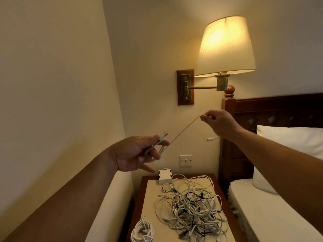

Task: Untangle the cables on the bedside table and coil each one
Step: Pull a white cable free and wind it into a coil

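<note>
A white cable [183, 130] stretches taut in the air between my two hands, above the bedside table [150, 206]. My left hand [134, 152] grips a few folded loops of it, with its USB plug sticking up past my fingers. My right hand [216, 121], raised higher and to the right, pinches the same cable; its other plug end [210, 139] dangles below that wrist. On the table lies a tangled heap of white and black cables [190, 206]. A coiled white cable [142, 231] sits at the table's near left corner.
A small white box [165, 176] stands at the back of the table. A lit wall lamp [225, 48] hangs above, with a light switch [185, 160] on the wall below. A bed with pillow [288, 142] and wooden headboard is at right, another mattress edge [111, 203] at left.
</note>
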